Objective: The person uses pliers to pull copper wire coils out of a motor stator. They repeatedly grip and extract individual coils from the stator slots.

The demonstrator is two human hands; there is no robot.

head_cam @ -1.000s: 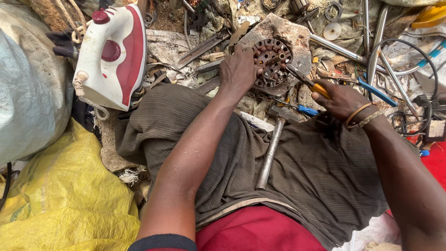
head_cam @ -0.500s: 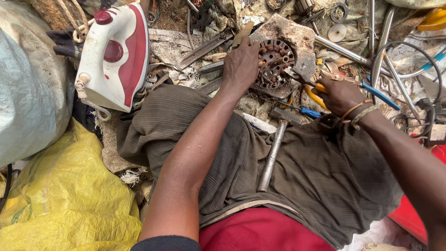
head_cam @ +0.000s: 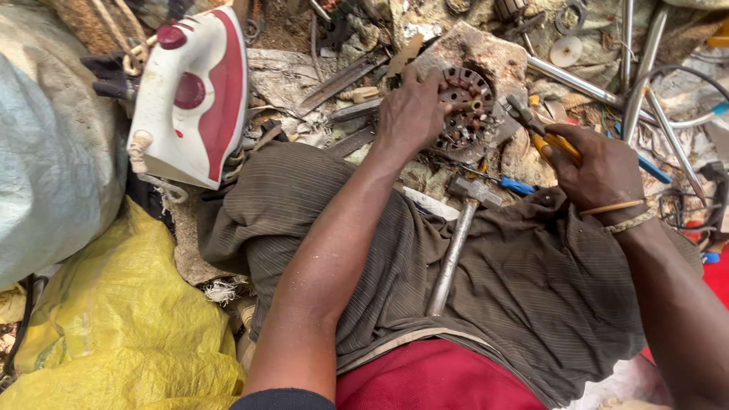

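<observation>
- A grey-white sack [head_cam: 45, 175] fills the far left edge, bulging and plain, with no label to be seen.
- Below it, a crumpled yellow bag [head_cam: 114, 326] covers the lower left corner and touches the brown striped trousers [head_cam: 531, 288].
- A white and red clothes iron [head_cam: 194, 95] lies tilted at the upper left, just beside the trousers' left fold.
- The left hand [head_cam: 414, 110] lies over a round rusty motor core [head_cam: 467, 106], fingers closed on its left rim; the core sits on a flat rusty slab [head_cam: 474, 49] at top centre.
- A metal hammer [head_cam: 456, 250] lies across the lap between the two arms, head toward the core, touched by neither hand.
- The right hand [head_cam: 596, 167] is clamped on yellow-handled pliers [head_cam: 543, 129], whose jaws sit at the core's right edge; whether they bite it cannot be told.
- A blue-handled tool [head_cam: 516, 185] lies just below the pliers.
- Shiny steel tubes [head_cam: 630, 76] and scrap crowd the upper right, so little bare ground shows around the core.
</observation>
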